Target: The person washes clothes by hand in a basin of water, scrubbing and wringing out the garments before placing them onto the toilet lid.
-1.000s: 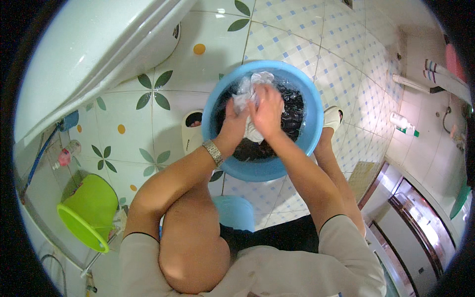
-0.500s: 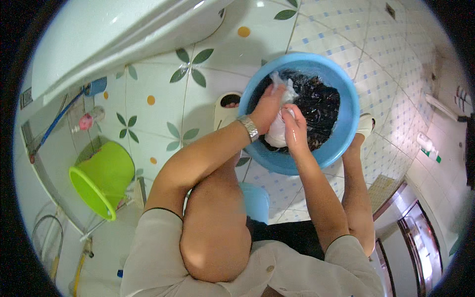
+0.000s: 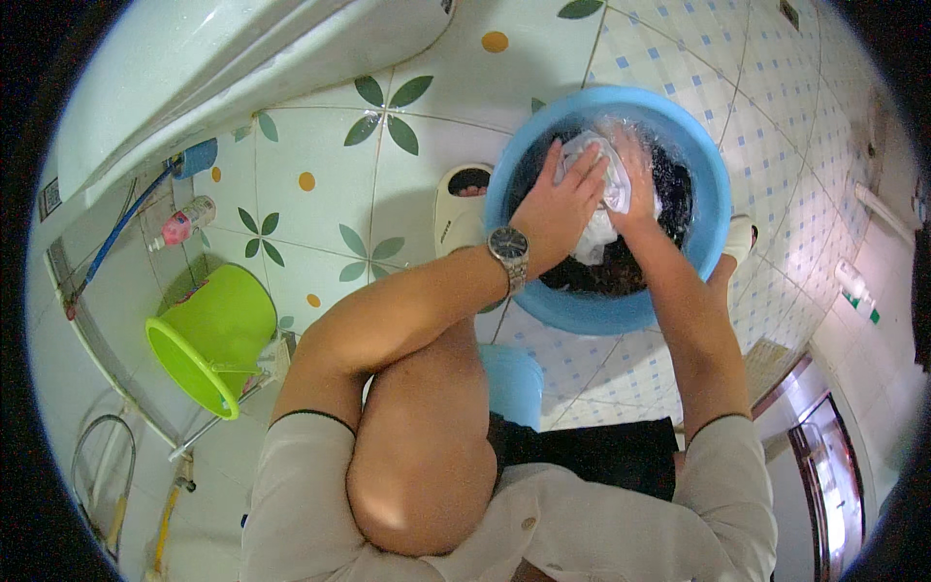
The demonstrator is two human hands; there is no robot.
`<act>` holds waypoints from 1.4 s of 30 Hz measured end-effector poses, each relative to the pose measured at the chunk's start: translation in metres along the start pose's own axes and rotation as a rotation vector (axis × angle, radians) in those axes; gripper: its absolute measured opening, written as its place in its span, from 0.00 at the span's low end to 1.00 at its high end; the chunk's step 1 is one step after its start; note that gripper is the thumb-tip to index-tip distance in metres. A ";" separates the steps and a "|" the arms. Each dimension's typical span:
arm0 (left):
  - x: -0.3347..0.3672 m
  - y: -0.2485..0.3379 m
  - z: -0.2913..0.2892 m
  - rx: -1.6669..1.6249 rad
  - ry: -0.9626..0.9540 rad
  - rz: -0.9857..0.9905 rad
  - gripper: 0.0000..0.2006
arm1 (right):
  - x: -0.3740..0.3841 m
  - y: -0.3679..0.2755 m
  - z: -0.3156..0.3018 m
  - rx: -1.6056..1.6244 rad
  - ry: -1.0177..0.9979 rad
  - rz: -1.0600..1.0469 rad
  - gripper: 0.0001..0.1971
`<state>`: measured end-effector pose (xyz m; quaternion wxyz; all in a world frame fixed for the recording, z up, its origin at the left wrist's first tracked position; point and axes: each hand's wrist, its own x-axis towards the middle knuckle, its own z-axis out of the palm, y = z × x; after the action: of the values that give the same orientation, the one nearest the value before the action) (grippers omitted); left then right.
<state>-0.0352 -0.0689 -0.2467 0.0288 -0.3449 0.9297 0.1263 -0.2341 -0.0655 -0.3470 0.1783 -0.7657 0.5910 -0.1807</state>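
Observation:
A wide blue basin [image 3: 716, 179] stands on the floor, with dark wet fabric [image 3: 606, 278] and water in it. Over the basin a soaked white cloth [image 3: 593, 238] is bunched between my two hands. My left hand [image 3: 561, 206], with a metal watch [image 3: 509, 248] on its wrist, lies over the cloth from the left, fingers long and slightly bent against it. From the right, my right hand [image 3: 634, 189] presses on the same cloth; its fingertips blur among splashing water. The cloth's lower end hangs beneath my hands toward the dark fabric.
A lime-green bucket [image 3: 213, 335] lies tilted at the left, near a pink-and-clear bottle [image 3: 184, 223] and a blue-handled tool [image 3: 121, 231]. A white tub [image 3: 242, 58] fills the upper left. Below the basin is a light-blue plastic thing [image 3: 512, 383]. A white bottle [image 3: 853, 281] is at the right.
My hands have moved from a close, wringing-like grip on the bunched cloth to lying flatter against it, farther up and right in view. The cloth is more spread, and water splashes.

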 end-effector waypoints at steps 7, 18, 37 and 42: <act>-0.003 0.001 -0.014 0.060 -0.087 0.032 0.23 | -0.011 -0.023 -0.018 -0.164 -0.229 0.068 0.29; 0.010 0.008 0.015 -1.577 0.264 -0.521 0.23 | 0.012 -0.086 -0.079 1.256 0.206 1.022 0.12; -0.001 0.008 -0.006 -0.706 0.130 -0.367 0.24 | -0.037 -0.052 -0.013 -0.220 -0.268 0.106 0.40; 0.004 -0.011 -0.016 0.023 0.040 0.022 0.22 | -0.017 -0.023 0.010 -0.218 -0.311 0.147 0.38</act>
<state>-0.0307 -0.0840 -0.2344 0.0130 -0.3369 0.9351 0.1089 -0.2139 -0.0425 -0.3456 0.1962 -0.7541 0.6266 0.0185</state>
